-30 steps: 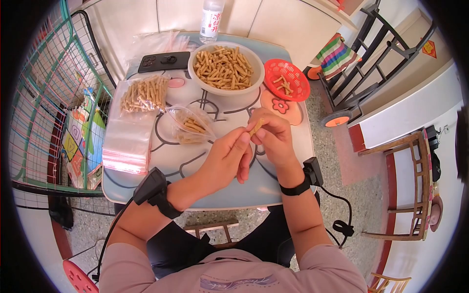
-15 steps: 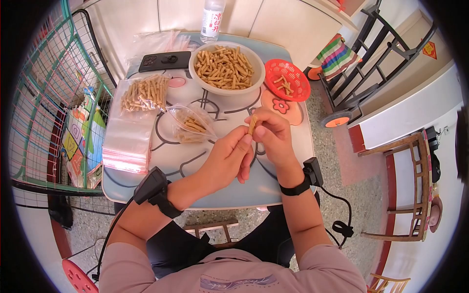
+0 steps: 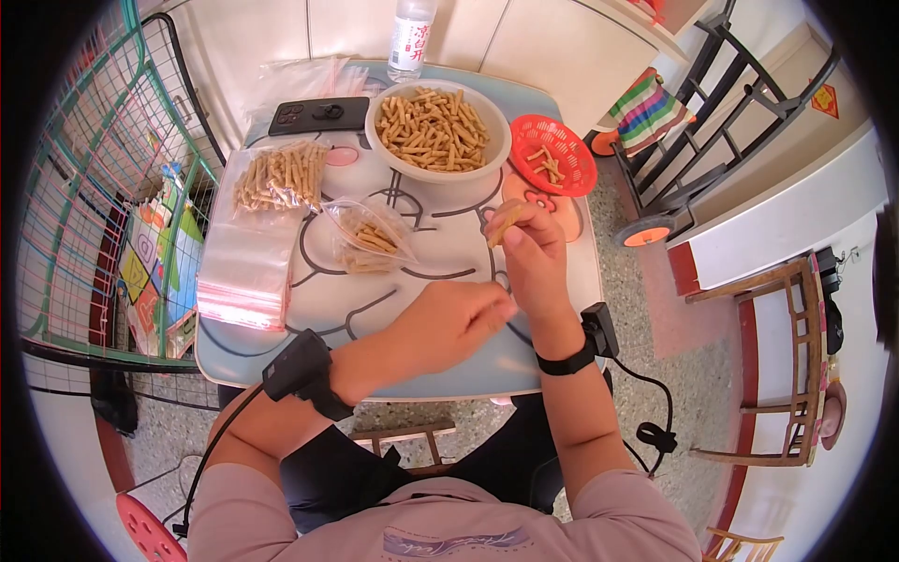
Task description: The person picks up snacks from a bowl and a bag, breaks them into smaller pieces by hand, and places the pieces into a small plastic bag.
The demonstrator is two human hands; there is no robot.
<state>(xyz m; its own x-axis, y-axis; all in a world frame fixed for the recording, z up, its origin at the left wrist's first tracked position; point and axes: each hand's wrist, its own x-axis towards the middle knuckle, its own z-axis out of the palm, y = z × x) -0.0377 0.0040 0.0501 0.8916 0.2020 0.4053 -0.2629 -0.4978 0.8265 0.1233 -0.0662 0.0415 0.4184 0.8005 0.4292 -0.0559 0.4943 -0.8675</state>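
My right hand point(image 3: 532, 251) pinches a tan snack stick point(image 3: 505, 225) above the table, between the white bowl and the table's right edge. My left hand point(image 3: 459, 318) hovers lower, near the table's front, blurred, fingers loosely curled and holding nothing that I can see. A half-filled clear bag point(image 3: 367, 238) of sticks lies open on its side just left of both hands. The white bowl point(image 3: 496, 155) heaped with sticks stands at the back, and a red basket point(image 3: 573, 140) with a few sticks sits to its right.
A filled bag of sticks point(image 3: 279, 176) and a stack of empty zip bags point(image 3: 245, 273) lie at the left. A black phone point(image 3: 318, 115) and a water bottle point(image 3: 410, 37) sit at the back. A green wire rack point(image 3: 89, 187) stands left, chairs right.
My hands have parted: the left dropped away from the stick toward the table's front, while the right lifted the stick slightly up and away.
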